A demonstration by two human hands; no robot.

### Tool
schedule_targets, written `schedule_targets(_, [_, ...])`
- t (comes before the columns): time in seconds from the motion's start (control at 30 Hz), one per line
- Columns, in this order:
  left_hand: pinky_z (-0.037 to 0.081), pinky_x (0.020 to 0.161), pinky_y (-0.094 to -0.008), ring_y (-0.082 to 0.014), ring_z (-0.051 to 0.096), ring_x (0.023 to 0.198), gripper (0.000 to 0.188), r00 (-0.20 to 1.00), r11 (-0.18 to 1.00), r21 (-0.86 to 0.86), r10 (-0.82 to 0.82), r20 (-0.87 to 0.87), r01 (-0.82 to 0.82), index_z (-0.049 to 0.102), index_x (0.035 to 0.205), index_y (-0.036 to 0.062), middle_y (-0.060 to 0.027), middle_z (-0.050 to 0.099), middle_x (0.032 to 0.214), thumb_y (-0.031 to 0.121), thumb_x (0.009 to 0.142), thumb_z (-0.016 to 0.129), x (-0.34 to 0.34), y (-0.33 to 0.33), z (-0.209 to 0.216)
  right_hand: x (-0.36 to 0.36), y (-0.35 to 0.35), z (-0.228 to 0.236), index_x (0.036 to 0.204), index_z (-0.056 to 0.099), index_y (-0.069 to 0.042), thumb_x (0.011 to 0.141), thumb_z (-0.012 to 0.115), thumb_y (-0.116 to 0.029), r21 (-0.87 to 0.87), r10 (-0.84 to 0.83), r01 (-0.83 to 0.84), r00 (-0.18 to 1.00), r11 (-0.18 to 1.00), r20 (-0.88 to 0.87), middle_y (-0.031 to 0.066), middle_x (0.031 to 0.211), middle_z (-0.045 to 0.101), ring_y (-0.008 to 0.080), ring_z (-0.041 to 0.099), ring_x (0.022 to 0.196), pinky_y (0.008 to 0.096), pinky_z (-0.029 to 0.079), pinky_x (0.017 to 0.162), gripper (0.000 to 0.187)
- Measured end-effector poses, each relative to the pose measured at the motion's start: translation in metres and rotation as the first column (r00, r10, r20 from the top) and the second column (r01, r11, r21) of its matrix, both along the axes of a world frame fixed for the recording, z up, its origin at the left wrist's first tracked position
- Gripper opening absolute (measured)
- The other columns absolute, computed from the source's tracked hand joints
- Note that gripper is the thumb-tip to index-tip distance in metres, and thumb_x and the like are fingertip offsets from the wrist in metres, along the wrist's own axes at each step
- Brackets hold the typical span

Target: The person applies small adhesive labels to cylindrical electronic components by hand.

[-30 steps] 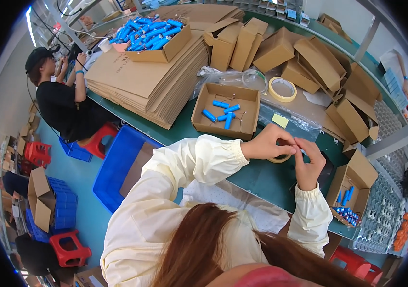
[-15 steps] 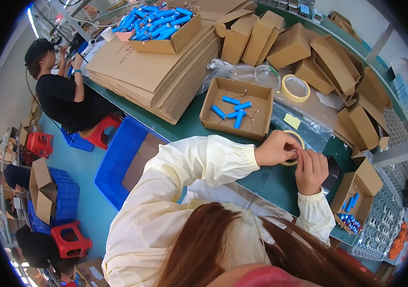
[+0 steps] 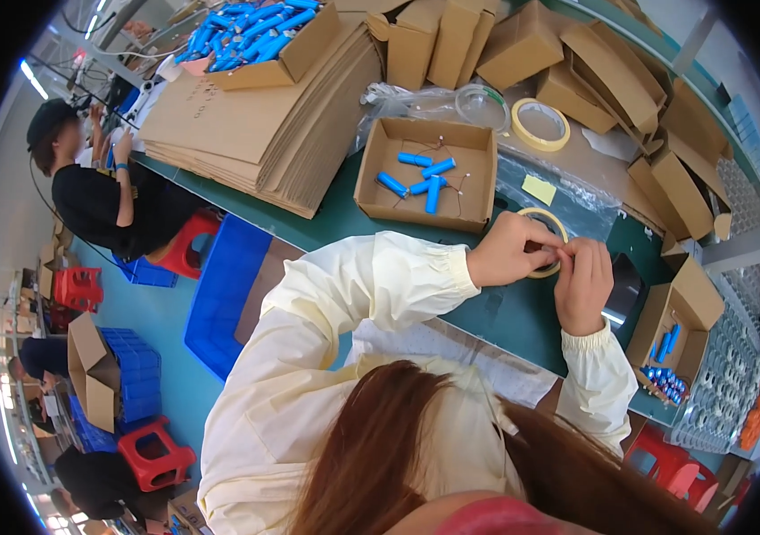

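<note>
My left hand (image 3: 512, 251) and my right hand (image 3: 584, 285) meet over the green table, fingertips pinched together. Whatever lies between the fingertips is too small or hidden to make out. Right behind them is a roll of yellowish tape (image 3: 551, 220), partly covered by my left hand; whether the fingers touch it, I cannot tell. Farther off, a shallow cardboard box (image 3: 371, 198) holds several blue cylindrical battery cells (image 3: 433, 193) with thin wires. A yellow paper note (image 3: 539, 189) lies just beyond the tape roll.
Stacked flat cardboard (image 3: 219, 134) fills the far left, with a box heaped with blue cells (image 3: 260, 36) on it. Another tape roll (image 3: 541, 125) and folded boxes (image 3: 612, 80) lie beyond. At right stands an open box (image 3: 697, 303). A blue bin (image 3: 210, 321) and a seated co-worker (image 3: 99, 192) are left.
The whole view has shifted a little, so the table things sit higher and more to the left. My hands stay pinched together at the same spot beside the tape roll.
</note>
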State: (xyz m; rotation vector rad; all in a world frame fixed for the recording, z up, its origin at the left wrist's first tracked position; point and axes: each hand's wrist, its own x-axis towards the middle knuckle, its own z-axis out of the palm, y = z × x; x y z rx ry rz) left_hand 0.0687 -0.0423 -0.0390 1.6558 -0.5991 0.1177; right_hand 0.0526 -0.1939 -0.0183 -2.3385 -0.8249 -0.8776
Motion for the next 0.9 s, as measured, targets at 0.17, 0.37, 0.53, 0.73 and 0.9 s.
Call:
schedule_targets(0.17, [0.047, 0.069, -0.0242, -0.0105, 0.061, 0.074, 0.016, 0.983, 0.997, -0.001, -0.075, -0.167, 0.075, 0.067, 0.088, -0.0003, -0.0088, 0.067, 0.08, -0.002, 0.074, 0.063, 0.005, -0.001, 0.001, 0.003, -0.006, -0.005, 0.082, 0.05, 0.0, 0.075, 0.058, 0.002, -0.017, -0.008, 0.009, 1.0, 1.0, 0.013, 0.0148, 0.076, 0.051, 0.0325, 0.05, 0.07, 0.0379, 0.042, 0.061, 0.011])
schedule_targets(0.37, [0.047, 0.069, -0.0233, -0.0114, 0.061, 0.073, 0.012, 0.972, 0.997, -0.072, -0.037, -0.231, 0.021, 0.067, 0.085, -0.0028, -0.0089, 0.067, 0.083, -0.002, 0.074, 0.064, 0.001, 0.001, 0.005, 0.009, -0.006, -0.006, 0.082, 0.049, -0.001, 0.071, 0.057, 0.002, -0.075, 0.033, -0.028, 0.997, 0.997, 0.074, 0.0126, 0.078, 0.052, 0.03, 0.049, 0.068, 0.0361, 0.039, 0.061, 0.014])
schedule_targets(0.53, [0.046, 0.067, -0.0228, -0.0046, 0.055, 0.071, 0.07, 0.906, 0.957, -0.28, -0.187, -0.379, 0.081, 0.036, 0.136, 0.0052, -0.0023, 0.062, 0.074, -0.007, 0.074, 0.065, 0.008, 0.002, 0.008, 0.005, -0.007, -0.01, 0.081, 0.048, -0.002, 0.068, 0.06, 0.004, -0.035, 0.01, -0.008, 0.998, 0.999, 0.059, 0.0116, 0.077, 0.051, 0.0279, 0.049, 0.068, 0.0352, 0.039, 0.061, 0.019])
schedule_targets(0.73, [0.045, 0.066, -0.0208, -0.0064, 0.056, 0.07, 0.039, 0.935, 0.985, -0.169, -0.098, -0.342, 0.042, 0.057, 0.113, 0.0005, -0.0025, 0.064, 0.076, 0.0, 0.076, 0.067, 0.003, 0.003, 0.008, -0.001, -0.01, -0.008, 0.083, 0.049, 0.0, 0.079, 0.057, 0.004, 0.312, 0.099, 0.003, 0.946, 0.95, -0.31, 0.0099, 0.076, 0.05, 0.0226, 0.05, 0.068, 0.0283, 0.043, 0.063, 0.01])
schedule_targets(0.9, [0.045, 0.063, -0.0203, -0.0074, 0.057, 0.067, 0.011, 0.928, 0.988, -0.153, -0.075, -0.364, 0.02, 0.066, 0.085, -0.0019, -0.003, 0.065, 0.074, 0.005, 0.077, 0.067, 0.001, 0.006, 0.009, 0.001, -0.014, -0.005, 0.083, 0.049, -0.001, 0.081, 0.057, 0.0, 0.429, 0.199, 0.01, 0.877, 0.903, -0.438, 0.0077, 0.076, 0.051, 0.0177, 0.05, 0.067, 0.0259, 0.042, 0.063, 0.008])
